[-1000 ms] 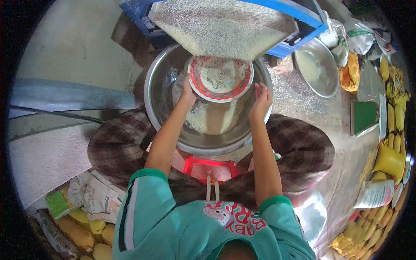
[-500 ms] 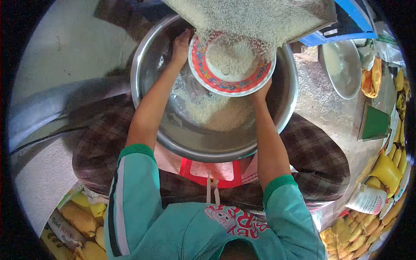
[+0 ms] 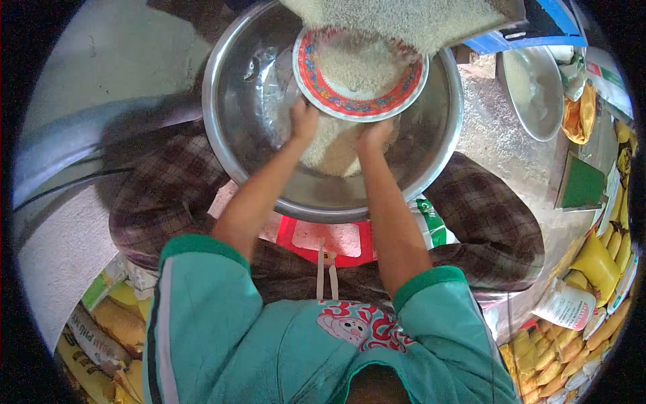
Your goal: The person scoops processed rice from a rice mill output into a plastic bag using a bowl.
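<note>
A plate (image 3: 336, 102) with a red flowered rim holds a heap of rice (image 3: 363, 71). More rice streams onto it from the tilted, rice-covered surface (image 3: 404, 20) above. Below the plate lies a wide metal basin (image 3: 219, 121) with loose rice (image 3: 330, 151) on its bottom. My left hand (image 3: 304, 120) is at the plate's lower left edge. My right hand (image 3: 377, 135) is under its lower right edge, slightly blurred. The plate covers the fingers of both hands, so whether they grip it or only reach beneath it does not show.
A red-rimmed stool (image 3: 326, 239) is between my legs, in front of the basin. On the right are a metal scoop (image 3: 531, 94), a green dustpan-like piece (image 3: 583, 185), a white bucket (image 3: 565, 306) and several yellow bags (image 3: 552, 357). A blue frame (image 3: 538, 37) stands beside the falling rice.
Both hands have moved inward along the plate, from its sides toward its near edge. The whole view has shifted, so the basin and plate appear higher. Rice keeps falling onto the plate.
</note>
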The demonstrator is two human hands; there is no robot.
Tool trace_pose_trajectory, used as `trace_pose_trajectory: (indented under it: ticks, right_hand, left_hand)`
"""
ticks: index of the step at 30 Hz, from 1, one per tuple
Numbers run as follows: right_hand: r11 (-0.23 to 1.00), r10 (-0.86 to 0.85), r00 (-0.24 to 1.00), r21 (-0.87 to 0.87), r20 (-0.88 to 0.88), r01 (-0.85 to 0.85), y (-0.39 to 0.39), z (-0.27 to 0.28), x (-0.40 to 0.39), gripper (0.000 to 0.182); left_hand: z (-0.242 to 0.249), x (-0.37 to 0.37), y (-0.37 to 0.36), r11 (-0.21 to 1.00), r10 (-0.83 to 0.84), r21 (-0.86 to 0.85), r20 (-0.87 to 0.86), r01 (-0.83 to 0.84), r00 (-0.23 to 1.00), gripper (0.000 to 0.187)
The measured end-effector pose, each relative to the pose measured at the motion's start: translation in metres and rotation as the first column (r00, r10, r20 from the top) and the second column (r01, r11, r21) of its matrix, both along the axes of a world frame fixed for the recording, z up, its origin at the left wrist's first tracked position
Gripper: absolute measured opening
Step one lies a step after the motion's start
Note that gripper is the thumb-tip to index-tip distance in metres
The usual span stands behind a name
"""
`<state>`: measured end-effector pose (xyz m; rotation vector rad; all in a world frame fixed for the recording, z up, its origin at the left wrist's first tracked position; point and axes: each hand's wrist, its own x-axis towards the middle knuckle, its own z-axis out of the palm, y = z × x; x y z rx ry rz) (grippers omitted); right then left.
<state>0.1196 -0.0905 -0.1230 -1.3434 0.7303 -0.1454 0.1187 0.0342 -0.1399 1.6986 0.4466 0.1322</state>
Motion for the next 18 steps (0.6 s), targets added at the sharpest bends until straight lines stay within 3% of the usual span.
trace_pose_trajectory:
  ticks: [1,2,3,4,6,7,8,9,10,11,15,18]
  right_hand:
    - [0.978,-0.081,0.996,0.196,0.03,0.073,0.008,-0.017,-0.006,0.036]
    - [0.912,-0.166,0.985,0.386,0.04,0.138,0.018,-0.008,-0.008,0.036]
    - [0.933,-0.101,0.994,0.35,0.038,0.081,0.023,0.001,-0.014,0.037]
    - [0.933,-0.098,0.994,0.351,0.041,0.078,0.024,0.001,-0.015,0.037]
    - [0.769,-0.114,0.991,0.627,-0.064,0.129,0.026,0.0,-0.013,0.035]
    - [0.766,-0.115,0.992,0.63,-0.06,0.127,0.027,0.01,-0.014,0.035]
    - [0.674,-0.082,0.992,0.728,-0.092,0.123,0.026,0.031,-0.013,0.037]
    - [0.571,-0.045,0.993,0.812,-0.112,0.117,0.026,0.045,-0.011,0.038]
    - [0.573,-0.048,0.993,0.812,-0.103,0.112,0.026,0.049,-0.013,0.038]
    - [0.577,-0.049,0.992,0.807,-0.117,0.124,0.028,0.052,-0.018,0.04]
    - [0.577,-0.059,0.991,0.806,-0.119,0.132,0.038,0.066,-0.039,0.04]
    - [0.565,-0.078,0.983,0.805,-0.166,0.181,0.044,0.09,-0.047,0.039]
  left_hand:
    - [0.002,-0.004,-0.012,1.0,0.0,0.004,0.004,0.0,1.0,0.024]
    - [0.004,-0.008,-0.022,0.991,0.107,-0.088,0.017,-0.105,0.994,0.024]
    - [0.005,-0.012,-0.03,0.961,0.215,-0.182,0.019,-0.208,0.976,0.024]
    - [0.012,-0.014,-0.035,0.961,0.217,-0.182,0.023,-0.21,0.976,0.024]
    - [0.027,-0.014,-0.038,0.856,0.233,-0.406,-0.246,-0.319,0.941,0.023]
    - [0.02,-0.016,-0.037,0.824,0.168,-0.472,-0.327,-0.315,0.93,0.026]
    - [0.027,-0.019,-0.038,0.825,0.167,-0.473,-0.32,-0.31,0.932,0.026]
    - [0.034,-0.023,-0.041,0.612,0.142,-0.666,-0.437,-0.426,0.888,0.028]
    - [0.038,-0.025,-0.044,0.342,0.071,-0.775,-0.542,-0.531,0.837,0.031]
    - [0.032,-0.03,-0.041,0.276,0.031,-0.906,-0.326,-0.322,0.945,0.034]
    - [0.087,-0.044,-0.036,0.239,0.062,-0.864,-0.441,-0.442,0.895,0.032]
    - [0.087,-0.055,-0.027,0.229,0.018,-0.885,-0.412,-0.405,0.911,0.032]
